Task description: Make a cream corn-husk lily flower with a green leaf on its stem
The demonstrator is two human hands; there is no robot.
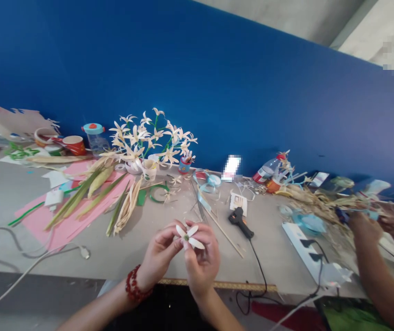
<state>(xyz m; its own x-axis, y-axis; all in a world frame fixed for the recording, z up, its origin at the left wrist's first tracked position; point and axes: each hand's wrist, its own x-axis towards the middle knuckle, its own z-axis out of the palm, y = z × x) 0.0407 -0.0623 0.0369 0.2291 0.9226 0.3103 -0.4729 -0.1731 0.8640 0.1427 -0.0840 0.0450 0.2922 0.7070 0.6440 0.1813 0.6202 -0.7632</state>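
Note:
Near the table's front edge, both of my hands hold one small corn-husk flower (192,241) with pale, pointed petals and a green centre. My left hand (162,250), a red bead bracelet at its wrist, pinches the flower from the left. From the right, my right hand (203,255) grips it, thumb against the lower petals and fingers curled behind. The flower's underside is hidden by my fingers. A black glue gun (240,221) lies to the right of my hands, its cord running off the front edge.
Finished flowers (155,135) stand in cups at the back. Husks (128,207) and pink paper (41,225) lie at left. A wooden stick (229,241) and a power strip (303,257) are at right, where a co-worker's hands (365,227) work among husks.

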